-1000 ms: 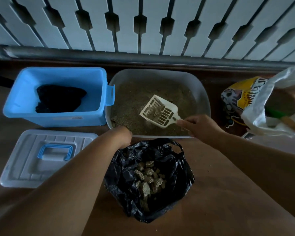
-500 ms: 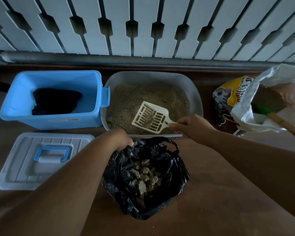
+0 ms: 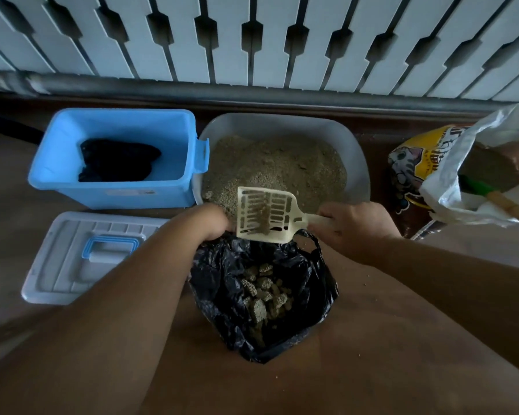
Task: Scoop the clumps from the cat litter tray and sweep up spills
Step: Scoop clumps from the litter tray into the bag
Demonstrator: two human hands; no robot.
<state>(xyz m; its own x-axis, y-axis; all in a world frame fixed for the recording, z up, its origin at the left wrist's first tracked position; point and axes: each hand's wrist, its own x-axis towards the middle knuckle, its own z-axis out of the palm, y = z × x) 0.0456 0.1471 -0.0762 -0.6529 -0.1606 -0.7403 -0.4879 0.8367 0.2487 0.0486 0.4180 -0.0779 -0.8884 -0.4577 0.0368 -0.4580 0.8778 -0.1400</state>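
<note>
Grey plastic cat litter tray (image 3: 358,163) on the brown floor (image 3: 387,339), filled with sandy beige litter (image 3: 282,166), heaped toward the far side. Just in front of the tray, an open black plastic bag (image 3: 222,283) with pale, rough clumps (image 3: 262,292) of litter piled at the bottom.

Cream slotted plastic scoop (image 3: 268,215) above the near rim of the tray and the far edge of the bag, tilted, with a small amount of litter on its slots. Right hand (image 3: 352,227) clenched around the scoop handle. Left hand (image 3: 207,220) at the far left edge of the bag, fingers curled down at the plastic; impossible to tell whether really gripping it, since the fingertips are hidden.

To the left of the tray, touching it, a light blue plastic box (image 3: 117,193) with a dark cloth (image 3: 117,160) inside. In front of the box, a white lid with a blue handle (image 3: 72,259) flat on the floor.

To the right, a yellow litter bag with a cat picture (image 3: 414,163), and beside it a white plastic bag (image 3: 450,187) with a green and wooden stick (image 3: 492,196) coming out. A few loose grains (image 3: 364,284) on the floor near the black bag.
</note>
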